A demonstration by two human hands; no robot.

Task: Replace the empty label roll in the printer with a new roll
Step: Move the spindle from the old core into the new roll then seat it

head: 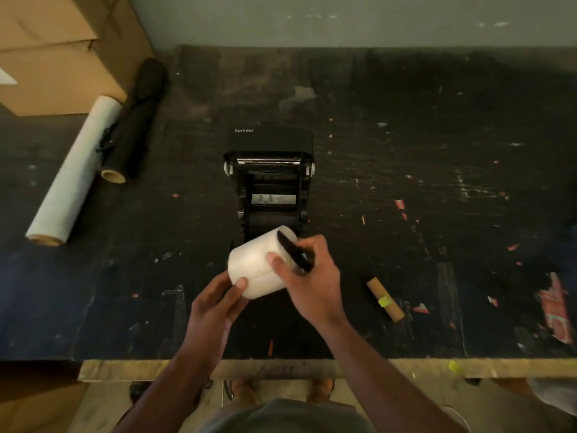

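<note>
A black label printer (269, 170) stands open in the middle of the dark table, its paper bay facing me. Just in front of it I hold a new white label roll (254, 264) above the table. My left hand (215, 303) grips the roll from below at its near end. My right hand (312, 276) holds the roll's right end and a black spindle piece (293, 252) set against that end. The empty brown cardboard core (384, 299), with a yellow-green strip on it, lies on the table to the right of my hands.
A white film roll (75, 173) and a black film roll (135, 120) lie at the left. Cardboard boxes (59, 48) stand in the back left corner. Red paper scraps (554, 307) lie at the right. The table's worn front edge (281, 368) runs near my body.
</note>
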